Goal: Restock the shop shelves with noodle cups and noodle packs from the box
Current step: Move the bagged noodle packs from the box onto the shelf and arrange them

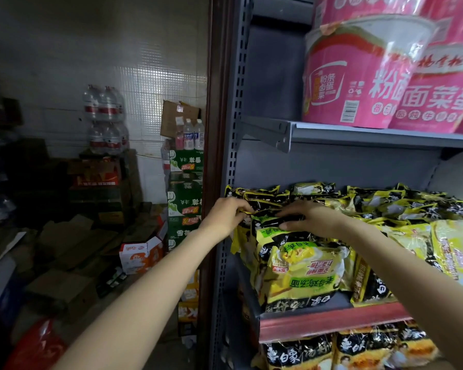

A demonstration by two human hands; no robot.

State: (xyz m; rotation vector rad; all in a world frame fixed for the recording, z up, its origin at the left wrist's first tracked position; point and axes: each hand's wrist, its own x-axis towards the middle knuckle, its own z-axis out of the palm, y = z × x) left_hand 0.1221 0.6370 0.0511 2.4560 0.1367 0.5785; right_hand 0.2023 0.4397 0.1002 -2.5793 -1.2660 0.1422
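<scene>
view: single head cam, wide-angle, no second view
facing: forward, slightly down at grey shelf upright point(231, 161)
range: close, arm's reach of upright
frame right of upright: shelves
frame left of upright: storeroom floor, tiled wall point(145, 84)

Above the left hand point(226, 218) and right hand point(309, 218) open air runs up to the upper shelf point(358, 133). Below and behind both hands, stacked noodle packs point(302, 271) fill the shelf. Just left of the left hand stands the slotted upright point(231, 145); beyond it, open air.
</scene>
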